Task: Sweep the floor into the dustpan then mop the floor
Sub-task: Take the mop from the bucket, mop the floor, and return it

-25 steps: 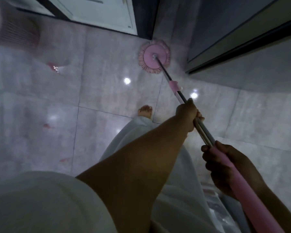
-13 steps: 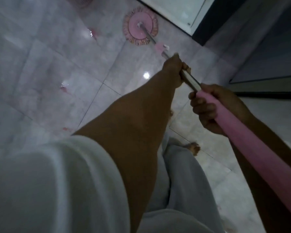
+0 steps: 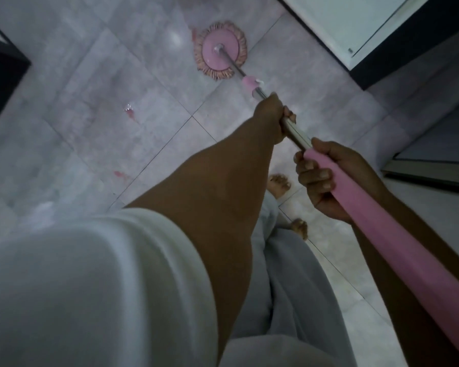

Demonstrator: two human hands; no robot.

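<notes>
Head view shows our left hand (image 3: pixel 272 116) wrapped around the metal part of the mop handle (image 3: pixel 297 135), fingers curled tight, with our right hand (image 3: pixel 326 178) just behind it, clenched on the pink grip (image 3: pixel 382 229) that runs back toward us at lower right. Between our two fists a short stretch of bare metal shows. Ahead of us, the round pink mop head (image 3: pixel 219 50), fringed with strands, lies flat on the pale tiled floor (image 3: pixel 96 83), near the dark base of a white door (image 3: pixel 355 25). A few reddish marks (image 3: pixel 130 113) sit on the tiles to the left, well apart from the mop head. Our bare feet (image 3: pixel 278 185) stand below our hands, under loose pale trousers (image 3: pixel 297 287).
</notes>
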